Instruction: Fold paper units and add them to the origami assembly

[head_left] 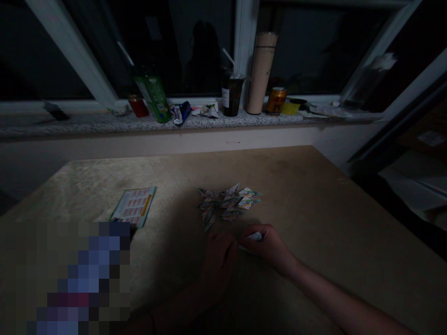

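Note:
Low over the table, my right hand (270,244) is closed with its fingers curled round a small piece of folded paper (256,237), whose pale side shows between thumb and fingers. Close on its left, my left hand (219,256) is bent down in shadow, closed, its thumb side against the left end of that paper; its fingertips are hard to make out. Just beyond both hands lies a loose cluster of several folded paper pieces (228,201), pointed and printed in many colours.
A printed card (134,206) lies on the brown table (296,186) at left, beside a blurred-out patch (84,279). Along the granite sill (118,122) stand a green bottle (155,97), a dark cup with a straw (231,95), a tall pink flask (261,74) and an orange can (276,101).

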{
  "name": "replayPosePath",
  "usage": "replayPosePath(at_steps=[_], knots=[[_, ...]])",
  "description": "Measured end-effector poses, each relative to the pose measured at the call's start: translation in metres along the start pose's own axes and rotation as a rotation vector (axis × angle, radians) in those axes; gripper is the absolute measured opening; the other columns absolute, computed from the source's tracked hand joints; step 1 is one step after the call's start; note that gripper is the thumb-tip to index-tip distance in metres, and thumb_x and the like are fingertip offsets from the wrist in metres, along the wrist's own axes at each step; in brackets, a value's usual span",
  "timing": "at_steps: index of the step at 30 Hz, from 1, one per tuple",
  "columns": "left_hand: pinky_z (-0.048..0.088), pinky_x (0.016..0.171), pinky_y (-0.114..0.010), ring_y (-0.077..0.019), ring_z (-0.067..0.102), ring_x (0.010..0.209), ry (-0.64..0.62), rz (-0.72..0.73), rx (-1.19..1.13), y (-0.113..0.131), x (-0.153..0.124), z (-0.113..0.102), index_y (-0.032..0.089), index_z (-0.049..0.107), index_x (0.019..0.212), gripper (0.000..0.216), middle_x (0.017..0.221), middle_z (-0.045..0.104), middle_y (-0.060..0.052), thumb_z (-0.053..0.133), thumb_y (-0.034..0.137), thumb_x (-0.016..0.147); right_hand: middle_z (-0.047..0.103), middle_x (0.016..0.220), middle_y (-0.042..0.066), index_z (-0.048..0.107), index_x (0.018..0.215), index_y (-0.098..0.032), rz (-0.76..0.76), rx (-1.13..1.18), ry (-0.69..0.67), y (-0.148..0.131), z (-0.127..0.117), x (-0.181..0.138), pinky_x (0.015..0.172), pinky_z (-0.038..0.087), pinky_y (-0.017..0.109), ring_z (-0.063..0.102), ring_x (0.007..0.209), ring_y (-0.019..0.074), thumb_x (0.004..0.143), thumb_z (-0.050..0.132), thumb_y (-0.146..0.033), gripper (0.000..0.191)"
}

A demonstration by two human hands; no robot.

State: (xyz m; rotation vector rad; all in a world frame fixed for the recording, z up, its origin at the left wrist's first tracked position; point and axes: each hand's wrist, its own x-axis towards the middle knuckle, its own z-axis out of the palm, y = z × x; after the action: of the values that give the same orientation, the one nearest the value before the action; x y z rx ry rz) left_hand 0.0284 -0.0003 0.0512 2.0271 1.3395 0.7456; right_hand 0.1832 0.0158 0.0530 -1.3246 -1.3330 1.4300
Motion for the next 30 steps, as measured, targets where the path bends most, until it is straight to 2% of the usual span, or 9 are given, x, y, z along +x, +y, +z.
replayPosePath(at_steps=[5, 10, 14, 21, 25, 30], knots=[[0.037, 0.072, -0.030, -0.0166, 0.046, 0.071, 0.011, -0.034, -0.044, 0.002, -0.002, 0.001, 0.020, 0.050, 0.072, 0.024, 0.070, 0.052, 0.000, 0.031, 0.022, 0.087, 0.057, 0.055, -0.001, 0.065, 0.059, -0.015, -0.028, -0.014, -0.008, 0.000, -0.001, 0.001, 0.047, 0.034, 0.021, 0.046, 0.050, 0.0097, 0.065, 0.066, -0.024, 0.010], [0.037, 0.077, -0.032, -0.0175, 0.046, 0.075, 0.060, -0.065, -0.116, 0.010, -0.004, -0.001, 0.020, 0.050, 0.073, 0.023, 0.072, 0.052, -0.001, 0.032, 0.023, 0.087, 0.056, 0.055, -0.002, 0.066, 0.062, -0.015, 0.022, 0.070, -0.057, 0.006, -0.004, 0.003, 0.047, 0.033, 0.020, 0.046, 0.048, 0.0089, 0.065, 0.069, -0.031, 0.017], [0.038, 0.075, -0.031, -0.0167, 0.045, 0.073, 0.029, -0.048, -0.118, 0.011, -0.004, -0.003, 0.020, 0.049, 0.072, 0.023, 0.072, 0.051, 0.000, 0.031, 0.021, 0.086, 0.055, 0.055, -0.002, 0.066, 0.062, -0.015, 0.030, 0.118, -0.074, 0.006, -0.004, 0.002, 0.047, 0.034, 0.020, 0.045, 0.049, 0.0084, 0.065, 0.070, -0.034, 0.020], [0.038, 0.074, -0.029, -0.0178, 0.047, 0.076, -0.016, -0.108, -0.200, 0.003, -0.001, -0.002, 0.020, 0.052, 0.070, 0.021, 0.070, 0.053, 0.000, 0.040, 0.029, 0.085, 0.054, 0.056, -0.003, 0.063, 0.059, -0.016, 0.006, 0.192, -0.080, 0.005, -0.008, 0.005, 0.051, 0.034, 0.021, 0.045, 0.052, 0.0094, 0.063, 0.071, -0.030, 0.017], [0.039, 0.073, -0.028, -0.0174, 0.047, 0.075, 0.002, -0.155, -0.258, 0.001, -0.003, 0.001, 0.020, 0.052, 0.069, 0.024, 0.071, 0.054, 0.000, 0.040, 0.033, 0.085, 0.053, 0.056, -0.003, 0.061, 0.059, -0.016, 0.007, 0.219, -0.097, 0.007, -0.009, 0.005, 0.051, 0.033, 0.021, 0.045, 0.052, 0.0096, 0.063, 0.070, -0.027, 0.015], [0.040, 0.073, -0.027, -0.0172, 0.047, 0.078, 0.000, -0.167, -0.290, 0.000, -0.003, 0.002, 0.020, 0.052, 0.070, 0.023, 0.073, 0.053, 0.000, 0.040, 0.031, 0.086, 0.052, 0.057, -0.004, 0.060, 0.060, -0.016, -0.034, 0.204, -0.118, 0.006, -0.008, 0.004, 0.054, 0.033, 0.021, 0.045, 0.055, 0.0099, 0.066, 0.068, -0.025, 0.014]])
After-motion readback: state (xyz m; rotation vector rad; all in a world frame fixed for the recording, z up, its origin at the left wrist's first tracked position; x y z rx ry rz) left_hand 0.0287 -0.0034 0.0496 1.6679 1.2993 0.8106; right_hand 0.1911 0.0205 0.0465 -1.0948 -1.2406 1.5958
